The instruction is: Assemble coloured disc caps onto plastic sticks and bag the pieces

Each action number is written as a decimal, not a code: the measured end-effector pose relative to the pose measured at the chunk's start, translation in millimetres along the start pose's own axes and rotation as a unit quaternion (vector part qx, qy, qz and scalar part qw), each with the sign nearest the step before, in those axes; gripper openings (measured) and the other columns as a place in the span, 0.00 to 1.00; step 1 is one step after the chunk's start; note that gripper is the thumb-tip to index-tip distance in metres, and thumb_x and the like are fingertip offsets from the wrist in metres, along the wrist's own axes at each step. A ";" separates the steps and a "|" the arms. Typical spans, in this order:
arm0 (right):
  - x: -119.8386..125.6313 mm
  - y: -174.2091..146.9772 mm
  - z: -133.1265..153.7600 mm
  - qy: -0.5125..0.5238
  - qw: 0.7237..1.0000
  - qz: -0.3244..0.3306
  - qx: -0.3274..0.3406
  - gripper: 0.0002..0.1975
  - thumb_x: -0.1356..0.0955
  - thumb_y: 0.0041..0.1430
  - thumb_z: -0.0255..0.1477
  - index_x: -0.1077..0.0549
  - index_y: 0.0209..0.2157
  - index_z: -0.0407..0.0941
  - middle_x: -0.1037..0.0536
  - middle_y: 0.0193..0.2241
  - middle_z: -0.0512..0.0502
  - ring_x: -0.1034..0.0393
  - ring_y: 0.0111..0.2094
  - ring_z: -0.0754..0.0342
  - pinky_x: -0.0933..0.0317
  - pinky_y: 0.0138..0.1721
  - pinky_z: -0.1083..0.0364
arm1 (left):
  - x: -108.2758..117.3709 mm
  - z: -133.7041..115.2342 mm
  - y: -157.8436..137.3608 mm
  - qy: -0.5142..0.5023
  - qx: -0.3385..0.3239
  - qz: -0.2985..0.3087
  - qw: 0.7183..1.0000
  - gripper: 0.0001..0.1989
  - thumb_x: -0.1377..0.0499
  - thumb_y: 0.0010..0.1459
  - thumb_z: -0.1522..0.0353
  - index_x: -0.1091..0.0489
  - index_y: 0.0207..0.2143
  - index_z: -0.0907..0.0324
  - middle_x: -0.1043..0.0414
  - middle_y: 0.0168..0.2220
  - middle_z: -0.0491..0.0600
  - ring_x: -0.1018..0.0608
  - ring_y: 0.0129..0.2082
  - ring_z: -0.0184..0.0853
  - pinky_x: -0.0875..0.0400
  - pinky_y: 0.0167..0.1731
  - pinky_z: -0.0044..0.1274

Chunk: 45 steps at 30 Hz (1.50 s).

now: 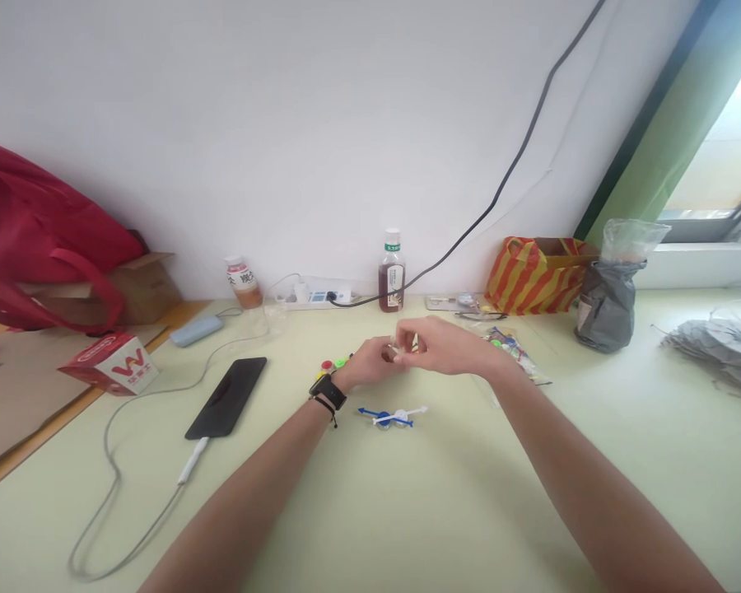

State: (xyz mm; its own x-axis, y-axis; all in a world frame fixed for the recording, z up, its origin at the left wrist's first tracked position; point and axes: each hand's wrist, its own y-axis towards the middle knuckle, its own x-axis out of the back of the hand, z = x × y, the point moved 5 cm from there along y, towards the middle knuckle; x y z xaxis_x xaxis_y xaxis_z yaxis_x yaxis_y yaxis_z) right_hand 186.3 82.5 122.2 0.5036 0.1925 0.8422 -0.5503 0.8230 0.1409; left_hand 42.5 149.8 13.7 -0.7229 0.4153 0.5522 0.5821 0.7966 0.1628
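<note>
My left hand (374,362), with a dark watch on its wrist, is closed by the fingertips at a small pale piece (393,349). From the right, my right hand (435,344) pinches at the same spot, thumb and forefinger together. Fingers cover most of that piece, so its kind is unclear. Below the hands, a blue arrow spinner (370,413) and a white arrow spinner (417,410) lie crossed on round bases. Small red, green and yellow round parts (327,366) show behind my left wrist, partly hidden. Beyond my right wrist lies a clear plastic bag (522,354) with colourful small parts.
At left lie a black phone (226,399) on a cable, a blue-grey case (196,330) and a red-white box (111,365). A dark drink bottle (392,276) and power strip (339,295) line the wall. A striped bag (531,276) and grey bag (608,305) stand right.
</note>
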 end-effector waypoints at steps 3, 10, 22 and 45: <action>19.5 -2.3 -3.0 -0.044 0.989 -0.142 0.003 0.07 0.30 0.63 0.34 0.28 0.42 0.49 0.22 0.42 0.47 0.30 0.33 0.52 0.40 0.32 0.54 | 5.4 7.5 1.2 -0.035 0.029 0.010 0.999 0.18 0.33 0.55 0.55 0.22 0.36 0.62 0.20 0.32 0.50 0.22 0.31 0.36 0.30 0.32 0.26; 31.0 -2.7 -33.2 -0.041 0.983 -0.175 0.033 0.08 0.31 0.65 0.36 0.24 0.44 0.51 0.28 0.51 0.44 0.28 0.38 0.51 0.34 0.38 0.51 | 4.0 -0.8 -0.8 -0.110 0.004 0.063 0.992 0.31 0.28 0.51 0.57 0.26 0.55 0.60 0.20 0.50 0.58 0.19 0.49 0.44 0.27 0.49 0.33; 35.4 3.2 -48.9 -0.058 0.974 -0.217 -0.027 0.07 0.34 0.58 0.23 0.29 0.37 0.47 0.23 0.29 0.51 0.31 0.29 0.53 0.42 0.31 0.54 | 3.4 -19.8 -0.5 -0.121 -0.009 -0.012 0.993 0.29 0.31 0.57 0.53 0.24 0.55 0.60 0.20 0.49 0.57 0.19 0.47 0.43 0.25 0.48 0.33; 34.8 -2.8 -1.5 -0.096 0.957 -0.260 0.087 0.12 0.31 0.68 0.37 0.25 0.30 0.49 0.24 0.45 0.44 0.35 0.51 0.43 0.41 0.53 0.44 | 4.2 -36.5 -4.2 -0.084 -0.038 -0.029 0.995 0.24 0.39 0.61 0.48 0.27 0.31 0.63 0.26 0.29 0.49 0.31 0.25 0.29 0.38 0.27 0.23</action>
State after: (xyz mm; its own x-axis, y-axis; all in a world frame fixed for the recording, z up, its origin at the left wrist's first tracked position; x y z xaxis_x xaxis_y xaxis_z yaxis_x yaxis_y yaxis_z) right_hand 206.4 87.7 150.4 0.6180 -0.3341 0.7117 -0.3696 0.6755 0.6381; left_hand 50.7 132.1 45.2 -0.8043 0.4420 0.3972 0.5595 0.7885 0.2554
